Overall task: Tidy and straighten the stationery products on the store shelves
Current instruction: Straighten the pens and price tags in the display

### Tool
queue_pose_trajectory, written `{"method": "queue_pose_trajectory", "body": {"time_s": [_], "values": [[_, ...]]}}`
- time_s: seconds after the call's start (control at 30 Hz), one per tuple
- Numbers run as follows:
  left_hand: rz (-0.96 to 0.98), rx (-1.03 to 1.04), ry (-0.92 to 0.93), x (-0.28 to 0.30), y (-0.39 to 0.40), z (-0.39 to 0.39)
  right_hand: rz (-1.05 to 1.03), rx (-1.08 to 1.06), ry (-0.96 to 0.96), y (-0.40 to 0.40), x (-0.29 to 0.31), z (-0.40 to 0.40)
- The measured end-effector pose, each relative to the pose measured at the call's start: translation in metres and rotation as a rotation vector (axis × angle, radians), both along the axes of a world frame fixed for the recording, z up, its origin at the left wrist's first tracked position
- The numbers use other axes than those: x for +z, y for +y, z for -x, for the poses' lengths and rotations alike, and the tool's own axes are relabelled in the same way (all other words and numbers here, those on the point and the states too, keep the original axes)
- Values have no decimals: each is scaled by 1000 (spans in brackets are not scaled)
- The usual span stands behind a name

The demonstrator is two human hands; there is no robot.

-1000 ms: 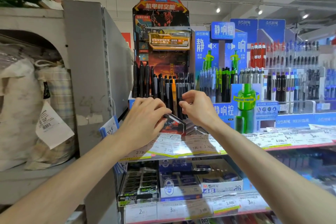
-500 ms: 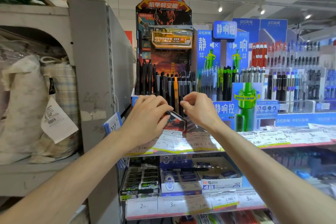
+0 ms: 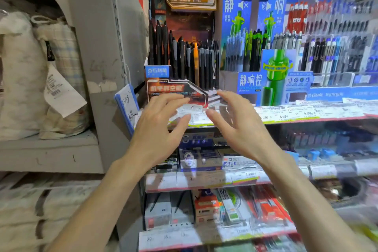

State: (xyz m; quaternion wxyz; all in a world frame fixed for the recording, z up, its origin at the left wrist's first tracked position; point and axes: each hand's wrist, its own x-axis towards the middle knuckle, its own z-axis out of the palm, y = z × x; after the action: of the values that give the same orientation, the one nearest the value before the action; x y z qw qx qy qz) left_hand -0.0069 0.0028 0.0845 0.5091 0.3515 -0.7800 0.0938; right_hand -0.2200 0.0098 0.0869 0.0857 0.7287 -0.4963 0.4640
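Note:
A dark red and black pen display stand [image 3: 176, 90] sits on the upper shelf, filled with several black pens [image 3: 184, 59] and one orange pen [image 3: 196, 61] standing upright. My left hand [image 3: 161, 129] hovers just in front of the stand's lower front panel, fingers spread and holding nothing. My right hand [image 3: 237, 129] is beside it, fingers also apart and empty, in front of the shelf's price strip [image 3: 286, 112]. Both hands are a little apart from the display.
A blue and green pen display [image 3: 266, 63] stands right of the dark one, with more pen racks [image 3: 337, 51] farther right. Lower shelves hold boxed stationery [image 3: 202, 159]. A grey shelf upright [image 3: 102, 47] and bagged goods [image 3: 30, 71] are at the left.
Both hands let go of the dark display's front and pulled back and down toward me, fingers spreading open. The view has tilted downward.

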Motion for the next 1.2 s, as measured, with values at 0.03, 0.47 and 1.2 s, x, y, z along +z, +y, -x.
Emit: {"method": "queue_pose_trajectory", "body": {"time_s": [0.03,0.47,1.2], "values": [[3,4,28,-10,7,-1,25,-13,8,6,-11,2],[-446,172,49,-154,35,-14,-287,-213,-164,56,-169,31],[-483,266,-426,-104,-70,-7,-335,-307,357,-46,-96,52]]}}
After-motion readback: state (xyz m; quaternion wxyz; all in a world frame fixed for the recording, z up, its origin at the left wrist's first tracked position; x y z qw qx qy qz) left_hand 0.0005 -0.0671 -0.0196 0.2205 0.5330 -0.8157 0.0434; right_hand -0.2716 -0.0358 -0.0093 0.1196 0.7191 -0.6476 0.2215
